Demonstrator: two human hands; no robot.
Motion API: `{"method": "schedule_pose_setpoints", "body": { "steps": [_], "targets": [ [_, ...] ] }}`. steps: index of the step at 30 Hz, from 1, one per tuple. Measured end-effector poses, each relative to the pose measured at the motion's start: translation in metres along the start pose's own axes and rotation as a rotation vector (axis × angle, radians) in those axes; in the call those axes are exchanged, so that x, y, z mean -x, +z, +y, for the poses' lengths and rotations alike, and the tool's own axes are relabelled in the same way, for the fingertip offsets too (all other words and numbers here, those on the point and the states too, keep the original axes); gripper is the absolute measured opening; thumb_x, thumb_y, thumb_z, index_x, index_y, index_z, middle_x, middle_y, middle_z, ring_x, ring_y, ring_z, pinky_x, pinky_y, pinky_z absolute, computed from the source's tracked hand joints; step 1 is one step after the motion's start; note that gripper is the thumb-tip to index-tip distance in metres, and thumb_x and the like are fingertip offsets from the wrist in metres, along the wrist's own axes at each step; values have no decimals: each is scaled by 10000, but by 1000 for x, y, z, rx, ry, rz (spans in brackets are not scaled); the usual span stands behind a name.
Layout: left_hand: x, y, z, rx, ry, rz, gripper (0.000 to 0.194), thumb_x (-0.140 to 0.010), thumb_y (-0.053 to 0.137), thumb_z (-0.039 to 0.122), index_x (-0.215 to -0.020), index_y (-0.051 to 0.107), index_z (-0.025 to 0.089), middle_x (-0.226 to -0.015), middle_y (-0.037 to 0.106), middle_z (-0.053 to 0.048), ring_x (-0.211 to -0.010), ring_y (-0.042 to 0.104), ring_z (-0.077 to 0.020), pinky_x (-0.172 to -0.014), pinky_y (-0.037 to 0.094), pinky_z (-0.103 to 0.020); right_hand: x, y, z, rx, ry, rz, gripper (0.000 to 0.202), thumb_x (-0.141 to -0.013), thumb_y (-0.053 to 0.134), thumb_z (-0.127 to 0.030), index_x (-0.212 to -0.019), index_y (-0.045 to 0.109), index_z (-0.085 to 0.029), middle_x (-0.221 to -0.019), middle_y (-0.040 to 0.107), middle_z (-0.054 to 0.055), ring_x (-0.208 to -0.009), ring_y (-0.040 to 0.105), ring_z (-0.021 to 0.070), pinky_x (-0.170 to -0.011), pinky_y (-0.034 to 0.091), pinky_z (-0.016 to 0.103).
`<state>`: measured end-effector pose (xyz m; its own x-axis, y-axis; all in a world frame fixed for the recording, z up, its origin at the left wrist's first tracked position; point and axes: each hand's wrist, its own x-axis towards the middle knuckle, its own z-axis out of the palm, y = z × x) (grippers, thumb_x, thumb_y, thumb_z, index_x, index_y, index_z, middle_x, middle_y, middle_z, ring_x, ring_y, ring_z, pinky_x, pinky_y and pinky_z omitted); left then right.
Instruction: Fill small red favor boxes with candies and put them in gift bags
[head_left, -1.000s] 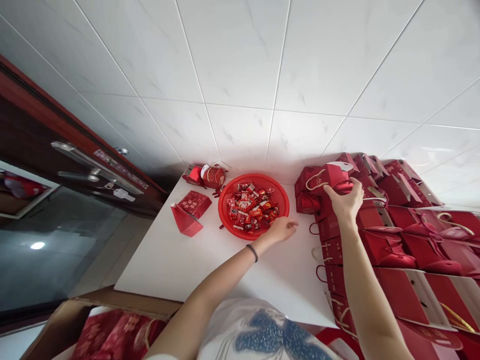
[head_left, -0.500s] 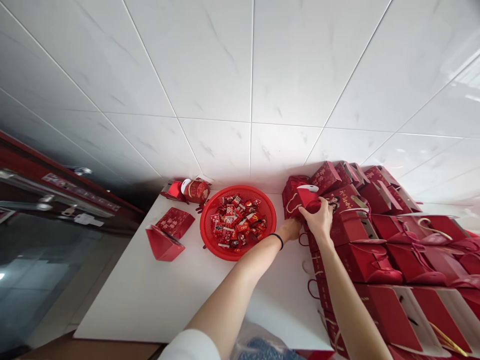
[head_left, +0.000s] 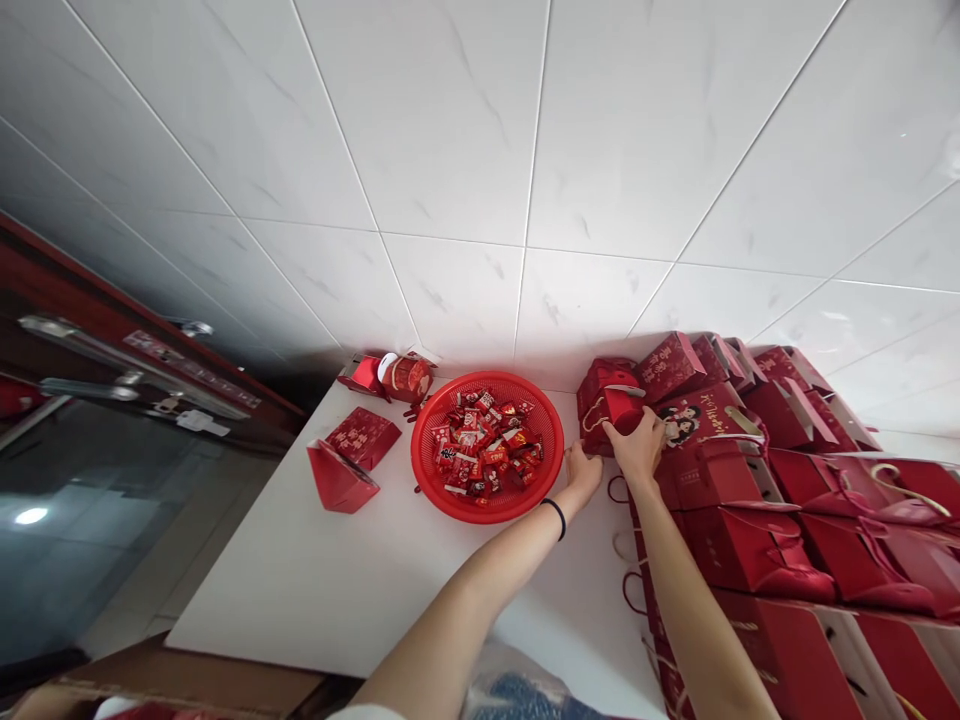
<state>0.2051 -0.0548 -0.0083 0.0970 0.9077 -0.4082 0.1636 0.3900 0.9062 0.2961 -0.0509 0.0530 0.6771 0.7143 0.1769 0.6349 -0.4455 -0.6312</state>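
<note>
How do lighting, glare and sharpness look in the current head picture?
Head view: a bright spot glares off the floor, with weaker highlights on the tiled wall at right; head view: shadow darkens the corner beside the door; head view: left hand and right hand look fairly sharp, but the smallest print on the wrapped candies is unreadable.

The held box (head_left: 619,408) and boxes (head_left: 731,545) at four o'clock are red. The basket (head_left: 480,514) is bright red, its sweets (head_left: 484,440) red with white and yellow print. The worktop (head_left: 315,575) is white; wall tiles (head_left: 442,160) are white, veined grey.
</note>
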Motion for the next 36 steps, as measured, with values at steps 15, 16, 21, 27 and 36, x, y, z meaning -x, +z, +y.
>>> {"method": "schedule_pose_setpoints", "body": {
  "steps": [15, 16, 21, 27, 36],
  "targets": [
    [-13, -4, 23, 36, 117, -233, 447, -687, 696, 89, -1130, 693, 143, -1072, 759, -132, -1006, 690, -270, -917, 526, -381, 8, -8, -9, 111, -21, -61, 899, -712, 681, -489, -1450, 331, -113, -1423, 400, 301, -1268, 452, 452, -955, 439, 542],
    [-15, -2, 22, 17, 111, -226, 448, -681, 714, 98, -1126, 695, 141, -1049, 762, -136, -997, 693, -280, -909, 528, -389, 6, -10, -11, 121, -13, -76, 881, -711, 679, -464, -1442, 345, -102, -1377, 444, 295, -1236, 477, 446, -950, 441, 538],
    [-25, 4, 12, 55, -12, -174, 614, -605, 814, 143, -1199, 657, 141, -1021, 760, -140, -982, 698, -294, -886, 534, -406, -5, -14, -11, 124, -35, -57, 798, -694, 682, -416, -1382, 431, -99, -1205, 538, 242, -1127, 529, 416, -930, 448, 514],
    [-30, -1, -2, 60, -62, -79, 544, -651, 785, 165, -1173, 641, 112, -1144, 713, -206, -1103, 657, -331, -961, 493, -448, -6, -8, -1, 49, -35, -3, 745, -676, 697, -439, -1319, 475, -135, -1169, 545, 205, -1100, 524, 395, -922, 448, 506],
    [-27, 18, -6, 259, -18, -198, 684, -643, 794, 140, -1294, 584, 159, -1041, 751, -121, -955, 693, -233, -896, 541, -380, -2, -5, -3, 65, -23, -59, 755, -709, 680, -445, -1346, 455, -108, -1252, 513, 248, -1181, 489, 421, -970, 415, 531]
  ]
}}
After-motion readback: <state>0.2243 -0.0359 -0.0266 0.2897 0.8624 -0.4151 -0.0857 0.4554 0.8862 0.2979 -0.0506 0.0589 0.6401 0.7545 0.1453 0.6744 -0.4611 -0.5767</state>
